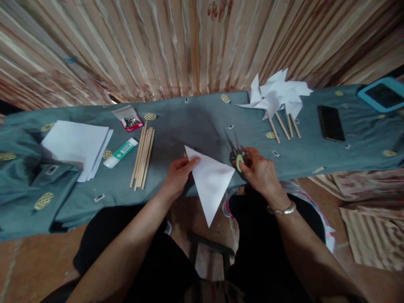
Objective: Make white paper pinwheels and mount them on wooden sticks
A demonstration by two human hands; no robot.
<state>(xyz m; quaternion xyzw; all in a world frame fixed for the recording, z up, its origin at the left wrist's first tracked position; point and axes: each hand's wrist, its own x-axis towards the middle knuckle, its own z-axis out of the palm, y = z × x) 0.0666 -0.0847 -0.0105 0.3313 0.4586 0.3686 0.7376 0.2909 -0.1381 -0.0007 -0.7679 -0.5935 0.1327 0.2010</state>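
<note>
Between thumb and fingers, my left hand (179,174) pinches one corner of a white sheet of paper folded into a triangle (212,179). The triangle hangs over the front edge of the cloth-covered table, one point downward. My right hand (260,168) grips a pair of scissors (240,162) by the pale green handles, just right of the paper. The scissor blades point away from me and are apart from the paper. My right fingertips are partly hidden behind the handles.
On the grey-green tablecloth (195,122) lie wooden sticks (144,158), a glue tube (120,152), a red box of small metal pieces (128,120) and a paper stack (77,143) at left. Paper pinwheels (277,94), a phone (331,123) and a blue-framed device (383,94) lie at right.
</note>
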